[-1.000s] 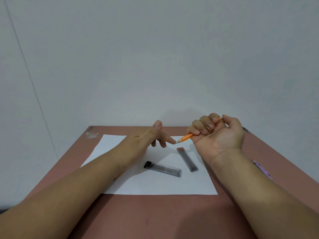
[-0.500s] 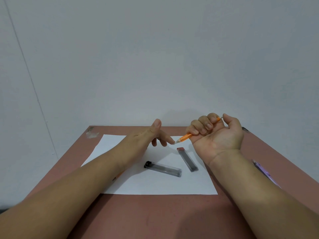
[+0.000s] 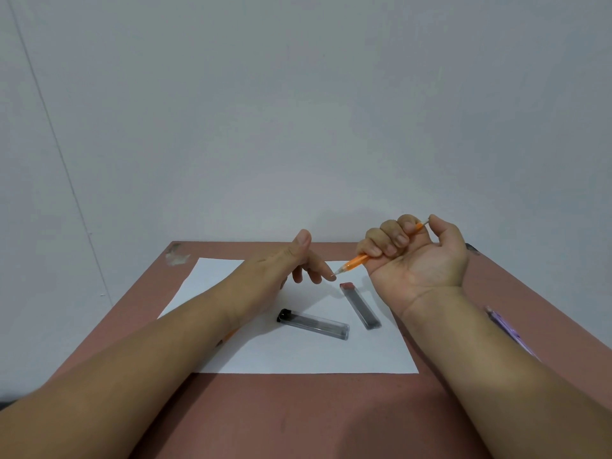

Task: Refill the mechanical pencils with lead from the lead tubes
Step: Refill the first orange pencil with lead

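Here right hand [image 3: 417, 256] fists orange pencil [image 3: 356, 262] above paper [image 3: 298, 356].

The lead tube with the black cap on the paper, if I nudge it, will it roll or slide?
The lead tube with the black cap looks flat-sided, so it would probably slide on the paper rather than roll. It appears thin, clear plastic, so likely light and stiff, easily pushed by a finger.
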The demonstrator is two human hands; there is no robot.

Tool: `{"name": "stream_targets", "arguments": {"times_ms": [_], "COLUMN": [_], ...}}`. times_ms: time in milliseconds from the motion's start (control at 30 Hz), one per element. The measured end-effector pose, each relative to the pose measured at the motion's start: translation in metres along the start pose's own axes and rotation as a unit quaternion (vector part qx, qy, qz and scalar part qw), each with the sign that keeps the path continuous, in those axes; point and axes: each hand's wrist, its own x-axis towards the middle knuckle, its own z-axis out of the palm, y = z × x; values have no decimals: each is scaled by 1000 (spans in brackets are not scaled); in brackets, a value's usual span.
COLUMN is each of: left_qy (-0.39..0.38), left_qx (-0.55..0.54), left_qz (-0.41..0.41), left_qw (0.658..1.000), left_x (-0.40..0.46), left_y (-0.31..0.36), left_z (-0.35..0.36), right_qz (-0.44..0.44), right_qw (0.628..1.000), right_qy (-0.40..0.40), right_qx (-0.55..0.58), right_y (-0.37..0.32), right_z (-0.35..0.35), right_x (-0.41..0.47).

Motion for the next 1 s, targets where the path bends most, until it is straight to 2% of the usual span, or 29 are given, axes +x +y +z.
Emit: {"name": "stream_targets", "arguments": {"times_ms": [1000], "left_qy": [4], "left_qx": [-6], "left_qz": [-16], "left_qw": [1000], "left_x": [-3], "left_y": [7], "left_z": [1], "right_qz": [-5], "right_qw": [1000], "right_qy": [-18], "right_qx": [-5], "right_y": [-1], "right_z": [-1], "right_x": [0]}}
